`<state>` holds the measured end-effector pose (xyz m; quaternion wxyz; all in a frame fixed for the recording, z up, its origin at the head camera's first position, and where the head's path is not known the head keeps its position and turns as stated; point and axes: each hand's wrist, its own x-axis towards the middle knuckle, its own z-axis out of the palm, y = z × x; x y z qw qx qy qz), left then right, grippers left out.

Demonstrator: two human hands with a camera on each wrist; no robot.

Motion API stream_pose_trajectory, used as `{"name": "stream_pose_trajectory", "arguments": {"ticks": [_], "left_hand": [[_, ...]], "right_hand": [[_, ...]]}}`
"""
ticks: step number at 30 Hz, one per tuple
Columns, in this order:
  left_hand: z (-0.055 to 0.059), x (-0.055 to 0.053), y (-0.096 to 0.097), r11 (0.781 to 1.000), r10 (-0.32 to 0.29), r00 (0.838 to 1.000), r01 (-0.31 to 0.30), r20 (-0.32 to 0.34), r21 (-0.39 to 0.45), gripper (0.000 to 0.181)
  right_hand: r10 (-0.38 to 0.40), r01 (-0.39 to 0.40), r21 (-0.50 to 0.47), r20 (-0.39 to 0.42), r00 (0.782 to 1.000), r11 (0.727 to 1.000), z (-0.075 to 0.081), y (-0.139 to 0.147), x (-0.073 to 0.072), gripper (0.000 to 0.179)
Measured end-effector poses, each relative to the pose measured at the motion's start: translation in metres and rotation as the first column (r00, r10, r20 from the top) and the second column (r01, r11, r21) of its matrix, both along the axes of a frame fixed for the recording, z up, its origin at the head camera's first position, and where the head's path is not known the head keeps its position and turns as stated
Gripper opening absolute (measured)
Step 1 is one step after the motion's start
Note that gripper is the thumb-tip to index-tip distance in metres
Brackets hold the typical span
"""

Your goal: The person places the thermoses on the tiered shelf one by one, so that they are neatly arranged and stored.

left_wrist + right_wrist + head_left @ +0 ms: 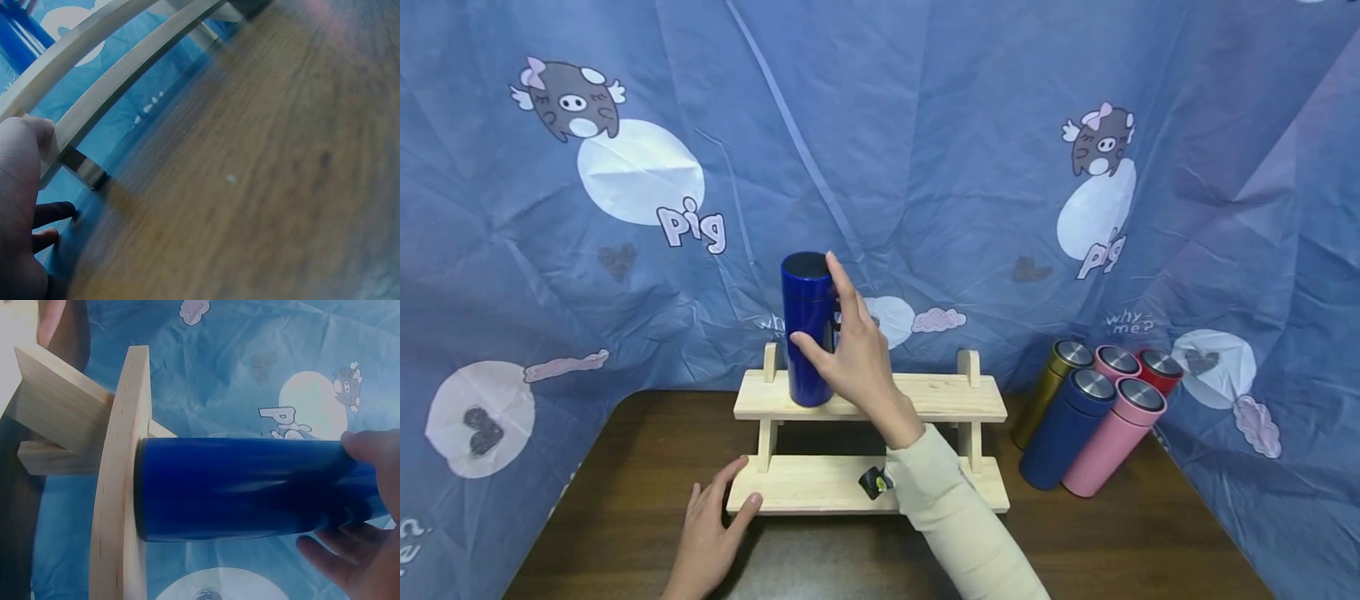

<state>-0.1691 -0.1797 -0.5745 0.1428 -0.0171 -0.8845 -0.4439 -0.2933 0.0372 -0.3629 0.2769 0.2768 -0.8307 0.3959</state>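
Observation:
A tall, glossy blue thermos bottle point(807, 371) with a dark lid stands upright on the left part of the upper board point(925, 397) of a two-tier wooden display rack. My right hand point(859, 358) grips its upper half from the right, thumb across the front. In the right wrist view the base of the bottle point(237, 487) meets the board. My left hand point(711, 529) holds the left end of the lower board point(805, 485), thumb near the front edge and index finger toward the back. Two other fingers point(53, 214) extend below the board in the left wrist view.
Right of the rack, several thermos bottles with silver lids stand grouped: gold point(1048, 392), dark blue point(1066, 433), pink point(1112, 446) and red point(1163, 371). A brown wooden table point(820, 558) bears everything. Blue printed cloth point(880, 150) hangs close behind and along the sides.

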Motion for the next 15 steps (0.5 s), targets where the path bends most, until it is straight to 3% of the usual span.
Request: {"name": "stream_pose_trajectory", "arguments": {"ticks": [8, 15], "left_hand": [[0.0, -0.001, 0.0, 1.0, -0.006, 1.0, 0.006, 0.003, 0.003, 0.06], [0.0, -0.001, -0.001, 1.0, -0.011, 1.0, 0.011, 0.019, 0.007, 0.061]], "right_hand": [[-0.013, 0.015, -0.026, 0.057, 0.998, 1.0, -0.006, 0.005, 0.002, 0.125], [0.014, -0.008, -0.073, 0.085, 0.996, 0.997, -0.015, 0.018, 0.009, 0.126]]}}
